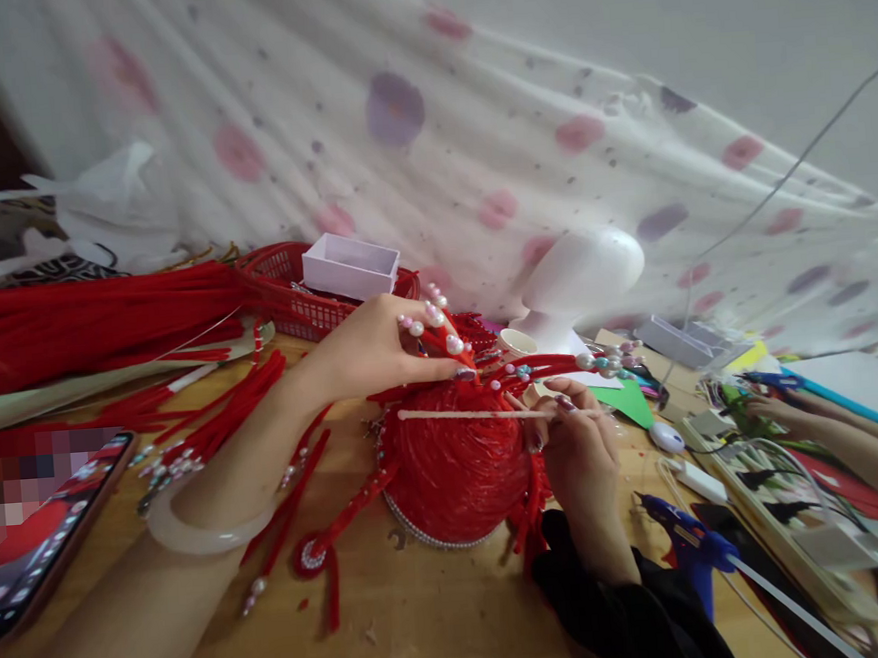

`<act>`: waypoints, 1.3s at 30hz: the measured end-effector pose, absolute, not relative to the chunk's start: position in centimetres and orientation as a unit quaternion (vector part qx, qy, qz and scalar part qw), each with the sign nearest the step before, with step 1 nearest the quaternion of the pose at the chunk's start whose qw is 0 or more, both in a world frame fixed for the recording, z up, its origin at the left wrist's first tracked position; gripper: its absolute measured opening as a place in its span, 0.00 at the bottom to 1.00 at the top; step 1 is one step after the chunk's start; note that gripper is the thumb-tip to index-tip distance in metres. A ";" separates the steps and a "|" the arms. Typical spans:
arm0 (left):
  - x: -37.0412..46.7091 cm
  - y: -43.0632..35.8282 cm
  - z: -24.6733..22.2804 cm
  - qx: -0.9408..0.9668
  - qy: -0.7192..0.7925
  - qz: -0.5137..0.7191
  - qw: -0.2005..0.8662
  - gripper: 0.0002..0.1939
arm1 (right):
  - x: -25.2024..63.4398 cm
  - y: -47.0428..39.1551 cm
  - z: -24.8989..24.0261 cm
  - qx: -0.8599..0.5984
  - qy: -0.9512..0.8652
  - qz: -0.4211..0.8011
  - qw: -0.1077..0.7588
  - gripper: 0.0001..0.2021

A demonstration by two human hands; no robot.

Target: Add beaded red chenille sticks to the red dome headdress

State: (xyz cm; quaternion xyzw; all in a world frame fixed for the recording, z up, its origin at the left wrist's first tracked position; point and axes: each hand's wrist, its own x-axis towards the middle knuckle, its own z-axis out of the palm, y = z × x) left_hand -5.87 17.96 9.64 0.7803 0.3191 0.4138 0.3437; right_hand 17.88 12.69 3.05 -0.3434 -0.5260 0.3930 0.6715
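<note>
A red dome-shaped headpiece, wound with shiny red strands and edged with small pearls, sits on the wooden table. Above its top, my left hand is closed, thumb and fingers pinching a red pipe cleaner among pearl-tipped ones; the exact grip is partly hidden. Fingers of my right hand are closed on a thin pale stick with a small rounded end, which lies across the front of the headpiece. Red pipe cleaners with white, pink and blue beads stick out to the right.
Left are a phone and red pipe cleaner bundles. Behind stand a red basket, a white box and a white head form. A blue glue gun and power strip lie right, near another person's hand.
</note>
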 end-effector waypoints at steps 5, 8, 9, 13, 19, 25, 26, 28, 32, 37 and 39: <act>-6.2 18.1 9.5 0.771 0.319 0.411 0.367 0.12 | 18.5 13.0 2.6 -0.350 -0.531 0.396 0.662 0.06; -6.5 18.0 9.8 0.786 0.333 0.373 0.363 0.11 | 18.8 13.1 2.5 -0.348 -0.542 0.407 0.648 0.05; -6.6 18.0 9.8 0.790 0.341 0.360 0.361 0.11 | 18.9 13.0 2.6 -0.349 -0.540 0.409 0.648 0.06; -6.4 17.8 10.0 0.771 0.369 0.365 0.370 0.18 | 18.5 12.6 3.0 -0.344 -0.512 0.408 0.673 0.12; -5.7 17.4 9.9 0.769 0.326 0.404 0.372 0.10 | 18.4 12.2 3.6 -0.310 -0.477 0.429 0.702 0.12; -4.9 16.8 10.1 0.776 0.361 0.406 0.320 0.08 | 18.7 11.9 3.7 -0.281 -0.466 0.388 0.744 0.13; -4.9 16.7 10.1 0.773 0.371 0.409 0.313 0.09 | 18.7 11.9 3.6 -0.282 -0.458 0.382 0.751 0.13; -4.8 16.5 10.2 0.772 0.384 0.407 0.303 0.10 | 18.6 12.0 3.5 -0.288 -0.440 0.377 0.762 0.13; -4.8 16.1 10.5 0.785 0.390 0.388 0.284 0.10 | 18.5 12.4 3.0 -0.295 -0.416 0.392 0.766 0.09; -4.9 16.1 10.6 0.801 0.366 0.389 0.269 0.07 | 18.5 12.7 2.6 -0.288 -0.409 0.422 0.756 0.10; -4.9 16.2 10.6 0.816 0.348 0.375 0.269 0.05 | 18.5 12.8 2.5 -0.283 -0.407 0.431 0.754 0.10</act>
